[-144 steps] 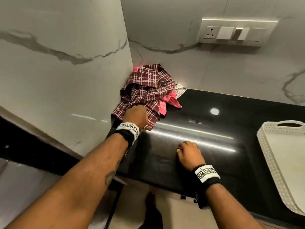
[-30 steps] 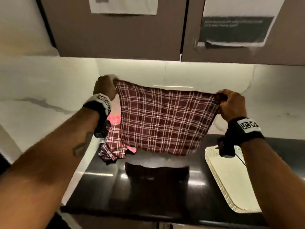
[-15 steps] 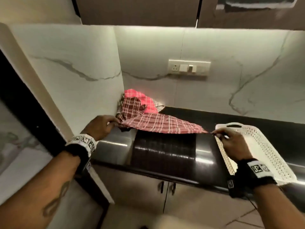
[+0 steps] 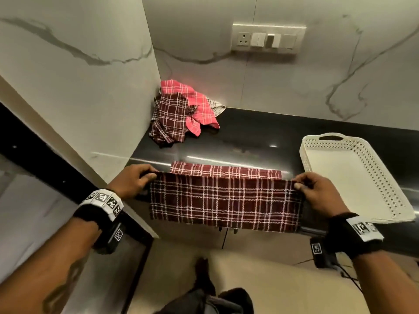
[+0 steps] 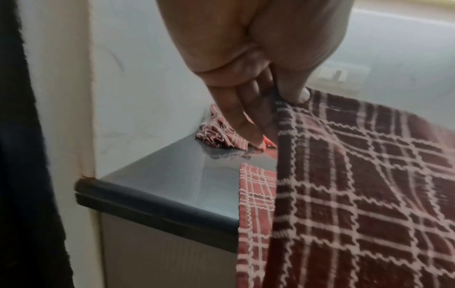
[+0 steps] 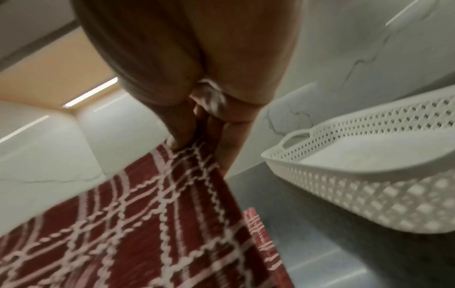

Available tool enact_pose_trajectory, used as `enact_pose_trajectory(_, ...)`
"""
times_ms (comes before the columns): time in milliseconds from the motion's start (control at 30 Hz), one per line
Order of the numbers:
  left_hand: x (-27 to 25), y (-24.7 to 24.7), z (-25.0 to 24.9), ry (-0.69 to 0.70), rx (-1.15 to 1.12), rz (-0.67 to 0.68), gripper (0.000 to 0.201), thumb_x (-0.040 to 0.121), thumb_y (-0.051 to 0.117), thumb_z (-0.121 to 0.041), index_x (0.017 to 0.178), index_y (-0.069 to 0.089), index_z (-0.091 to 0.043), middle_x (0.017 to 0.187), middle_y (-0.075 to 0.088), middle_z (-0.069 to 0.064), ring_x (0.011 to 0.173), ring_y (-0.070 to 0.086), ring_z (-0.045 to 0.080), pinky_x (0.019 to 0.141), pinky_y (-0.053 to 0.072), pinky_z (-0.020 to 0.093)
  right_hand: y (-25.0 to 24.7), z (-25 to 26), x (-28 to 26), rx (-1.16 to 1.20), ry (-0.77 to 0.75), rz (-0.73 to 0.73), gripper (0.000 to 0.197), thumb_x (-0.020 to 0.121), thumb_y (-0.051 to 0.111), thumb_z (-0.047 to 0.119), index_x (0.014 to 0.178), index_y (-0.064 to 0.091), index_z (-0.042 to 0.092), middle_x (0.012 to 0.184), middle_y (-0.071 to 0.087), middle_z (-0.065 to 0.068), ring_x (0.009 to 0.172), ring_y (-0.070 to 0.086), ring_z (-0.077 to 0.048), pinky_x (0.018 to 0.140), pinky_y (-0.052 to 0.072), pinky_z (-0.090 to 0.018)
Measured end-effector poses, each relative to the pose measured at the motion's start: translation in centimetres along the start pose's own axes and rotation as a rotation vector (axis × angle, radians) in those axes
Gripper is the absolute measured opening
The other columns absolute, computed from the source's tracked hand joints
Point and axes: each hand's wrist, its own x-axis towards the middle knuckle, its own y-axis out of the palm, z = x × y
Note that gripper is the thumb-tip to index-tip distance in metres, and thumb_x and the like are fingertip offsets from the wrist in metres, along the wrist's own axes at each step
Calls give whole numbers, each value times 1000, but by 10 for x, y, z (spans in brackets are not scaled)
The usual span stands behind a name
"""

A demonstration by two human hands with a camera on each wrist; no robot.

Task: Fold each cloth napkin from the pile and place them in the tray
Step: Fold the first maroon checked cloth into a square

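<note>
Head view: maroon plaid napkin [image 4: 224,198] stretched between left hand [image 4: 133,181] and right hand [image 4: 317,191], far part lying on the black counter [image 4: 249,137], near part hanging over the edge; pile [image 4: 181,112] far left, tray [image 4: 353,175] right. Left wrist: thumb and fingers [image 5: 248,109] pinching one corner. Right wrist: other corner pinched likewise. Soft, light, limp; best held by corners.

Maroon plaid napkin [image 4: 224,200] half-folded on the counter edge, pile [image 4: 181,112] cornered, white tray [image 4: 353,175] right.
</note>
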Motion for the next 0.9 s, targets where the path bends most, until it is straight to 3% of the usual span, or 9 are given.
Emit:
enact_pose_trajectory(133,65,34,13,-122,6,-18,12,95,63,-22,89,70,-16,87,71,3,84,67,21,78,51,37,36,-20,58,-108,120,-55,9,87,72,12,81,69,17,84,73,-5,83,68,-26,84,54,-39)
enact_pose_trajectory(233,109,60,22,-218,8,4,12,96,62,-21,88,69,-16,90,71,5,91,67,26,78,44,31,61,-37,91,-95,261,-85,7,88,70,13,84,72,18,88,74,-8,87,68,-27,88,54,-41)
enact_pose_trajectory(367,144,76,31,-276,15,-42,13,94,63,-18,95,74,-10,99,74,11,96,67,28,86,46,32,77,-49,118,-86,335,-135,6,91,67,15,91,73,15,97,74,-10,94,68,-28,91,52,-37)
enact_pose_trajectory(467,158,82,37,-320,37,-67,14,95,62,-17,98,73,-10,101,74,11,97,67,29,89,46,33,82,-53,132,-116,353,-156,12,93,66,18,96,74,10,99,74,-12,95,67,-29,89,50,-34)
enact_pose_trajectory(567,165,84,42,-349,36,-105,9,93,64,-17,94,71,-12,97,73,9,88,65,24,86,46,31,84,-51,143,-190,340,-130,12,92,66,15,94,74,7,96,73,-14,92,67,-31,85,47,-30)
enact_pose_trajectory(733,169,92,46,-308,76,-124,6,90,67,-17,84,66,-18,93,68,3,91,63,24,86,49,35,89,-52,149,-276,374,-117,9,90,66,14,88,75,11,92,74,-14,89,68,-31,84,49,-31)
enact_pose_trajectory(800,169,95,45,-307,95,-141,6,91,66,-17,85,64,-19,94,66,3,91,63,25,85,50,37,89,-50,148,-326,385,-104,11,90,64,14,91,74,12,95,72,-15,91,66,-34,83,50,-34)
enact_pose_trajectory(900,164,97,30,-289,203,-159,11,94,62,-25,100,60,-16,105,59,7,97,60,29,86,50,45,90,-38,143,-565,345,-75,24,92,56,12,113,66,9,115,61,-19,105,58,-40,91,50,-47)
